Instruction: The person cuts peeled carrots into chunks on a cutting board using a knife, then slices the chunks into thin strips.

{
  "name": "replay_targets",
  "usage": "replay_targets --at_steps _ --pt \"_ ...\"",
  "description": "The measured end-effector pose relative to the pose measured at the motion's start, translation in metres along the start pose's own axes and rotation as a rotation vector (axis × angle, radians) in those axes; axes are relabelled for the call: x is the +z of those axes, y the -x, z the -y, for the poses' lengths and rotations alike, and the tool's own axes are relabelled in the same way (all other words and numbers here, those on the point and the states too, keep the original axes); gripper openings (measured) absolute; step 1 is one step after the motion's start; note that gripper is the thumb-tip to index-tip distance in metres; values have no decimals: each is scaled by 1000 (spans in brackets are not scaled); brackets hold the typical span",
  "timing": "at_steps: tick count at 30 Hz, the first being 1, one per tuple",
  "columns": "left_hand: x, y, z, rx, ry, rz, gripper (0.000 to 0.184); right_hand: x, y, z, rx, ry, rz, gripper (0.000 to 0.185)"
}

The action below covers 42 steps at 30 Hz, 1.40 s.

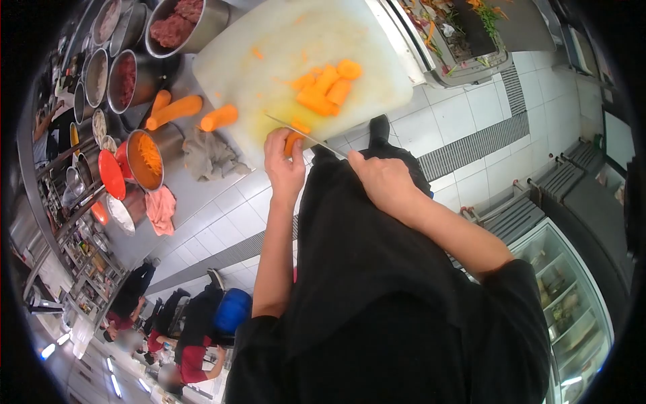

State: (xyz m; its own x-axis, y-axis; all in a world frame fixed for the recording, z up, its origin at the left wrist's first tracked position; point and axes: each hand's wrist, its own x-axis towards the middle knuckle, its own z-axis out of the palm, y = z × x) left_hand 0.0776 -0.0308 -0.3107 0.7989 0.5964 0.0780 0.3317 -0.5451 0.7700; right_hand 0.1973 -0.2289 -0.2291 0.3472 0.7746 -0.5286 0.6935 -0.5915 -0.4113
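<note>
My right hand is closed round the handle of a knife, its thin blade pointing left over the near edge of the white cutting board. Under the fingers of my left hand is a piece of carrot, gripped beside the blade. A small orange slice lies just past the blade. Cut carrot chunks are heaped farther up the board. Peeled carrots lie at the board's left, one shorter piece resting on its edge.
A grey cloth and a pink cloth lie left. Metal containers hold ground meat and shredded carrot. A bin with vegetable scraps stands at the upper right. Several people are in the background, near a blue barrel.
</note>
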Motion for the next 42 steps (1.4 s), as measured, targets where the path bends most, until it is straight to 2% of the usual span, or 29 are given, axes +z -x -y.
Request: replay_targets --at_steps 2,4,5,8,10,11,17,18,20,21,22,24,27,31,33,36,42 --pt "0 -1 0 9 7 -6 19 19 -13 -5 -3 -20 -34 25" --pt "-1 -1 -2 44 1 -25 25 38 -27 -12 -61 -45 -227 25" --pt "0 -2 -3 52 -3 -33 25 36 -32 -15 -68 -43 -237 25" --pt "4 9 -3 130 -120 -81 31 26 -35 -21 -91 -80 -130 28" --pt "9 18 7 72 -109 -137 36 10 -36 -23 -31 -46 -16 45" --pt "6 15 6 107 -169 -147 35 11 -36 -24 -37 -79 -69 37" --pt "-2 1 -6 245 -446 -184 28 13 -33 -22 -13 -112 -107 35" --pt "0 3 -14 241 -448 -183 28 15 -33 -20 -6 -103 -90 35" --pt "6 6 -27 137 -78 -20 26 14 -34 -17 -3 -84 -75 37" --pt "12 10 -20 102 6 -77 23 14 -35 -15 1 -68 -60 39" --pt "12 7 -14 102 1 -73 23 14 -37 -15 0 -73 -60 39" --pt "7 -6 -11 249 -308 -294 16 14 -39 -14 -2 -61 -35 35" --pt "15 -13 10 191 -145 -165 13 15 -40 -14 -14 -74 -86 30" --pt "30 -9 21 168 -142 -197 17 17 -39 -17 -8 -78 -86 25" --pt "33 -10 24 221 -227 -232 21 20 -33 -18 -41 -92 -157 27" --pt "35 -9 27 233 -269 -251 24 10 -11 -18 -43 -75 -161 17" --pt "37 -11 26 235 -263 -254 29 4 12 -27 -48 27 -112 14"
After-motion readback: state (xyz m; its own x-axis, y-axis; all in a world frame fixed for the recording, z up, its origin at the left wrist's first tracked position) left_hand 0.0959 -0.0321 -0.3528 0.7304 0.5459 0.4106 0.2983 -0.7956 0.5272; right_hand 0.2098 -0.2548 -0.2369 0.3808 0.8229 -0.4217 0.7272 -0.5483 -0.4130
